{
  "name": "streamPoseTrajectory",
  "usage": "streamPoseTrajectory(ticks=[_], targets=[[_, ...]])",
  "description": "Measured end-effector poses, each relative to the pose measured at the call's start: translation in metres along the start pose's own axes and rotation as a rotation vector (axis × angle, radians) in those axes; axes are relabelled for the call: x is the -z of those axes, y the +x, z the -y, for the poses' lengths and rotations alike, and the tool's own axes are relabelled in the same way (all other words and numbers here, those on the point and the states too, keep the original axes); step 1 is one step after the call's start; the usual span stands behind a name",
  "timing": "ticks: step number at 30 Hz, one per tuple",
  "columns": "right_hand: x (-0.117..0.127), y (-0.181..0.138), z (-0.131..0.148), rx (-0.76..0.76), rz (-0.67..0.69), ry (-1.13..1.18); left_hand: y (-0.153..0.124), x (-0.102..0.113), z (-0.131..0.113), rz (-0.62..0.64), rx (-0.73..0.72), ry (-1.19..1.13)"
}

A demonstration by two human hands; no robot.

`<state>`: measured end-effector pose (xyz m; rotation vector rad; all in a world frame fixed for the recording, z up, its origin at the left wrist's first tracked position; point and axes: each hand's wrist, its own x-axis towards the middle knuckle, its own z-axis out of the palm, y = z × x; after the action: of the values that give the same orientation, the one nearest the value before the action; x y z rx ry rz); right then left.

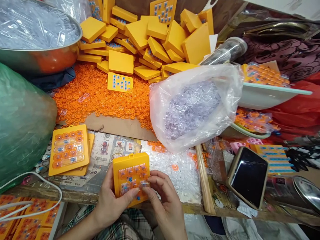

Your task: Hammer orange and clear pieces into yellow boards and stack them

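Observation:
In the lower middle, my left hand (112, 200) grips a yellow plastic panel (131, 159) by its left edge, the thumb lying across its lower face. Clear caps cover several rows of the panel, and small blue pieces show toward its lower end. At the panel's right side my right hand (166, 203) pinches a small clear plastic cap (145, 184) between thumb and fingers, against the panel face. To the left lies a small stack of similar yellow panels (68, 150), the top one fitted with orange rings and clear caps.
Orange rings (100, 96) spread behind a cardboard strip (117, 128), below a heap of yellow panels (150, 36). A plastic bag (156, 110) of clear caps stands right of centre. Nearby are a wooden stick (203, 180), a phone (248, 176), a metal bowl (42, 55) and a white cable (53, 180).

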<state>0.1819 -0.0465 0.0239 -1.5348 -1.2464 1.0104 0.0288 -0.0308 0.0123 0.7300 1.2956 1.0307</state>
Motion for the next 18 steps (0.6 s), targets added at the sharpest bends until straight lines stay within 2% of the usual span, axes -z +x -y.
streamPoseTrajectory(ticks=[4, 9, 18], targets=[[-0.001, 0.003, -0.002, -0.146, 0.078, 0.185, -0.002, -0.002, -0.003, -0.081, 0.0, 0.01], [0.0, 0.002, -0.001, -0.185, 0.11, 0.219, -0.002, -0.003, -0.005, -0.042, 0.043, 0.017], [-0.012, 0.0, -0.015, -0.052, 0.022, 0.188, 0.004, -0.007, -0.002, -0.135, -0.007, 0.131]])
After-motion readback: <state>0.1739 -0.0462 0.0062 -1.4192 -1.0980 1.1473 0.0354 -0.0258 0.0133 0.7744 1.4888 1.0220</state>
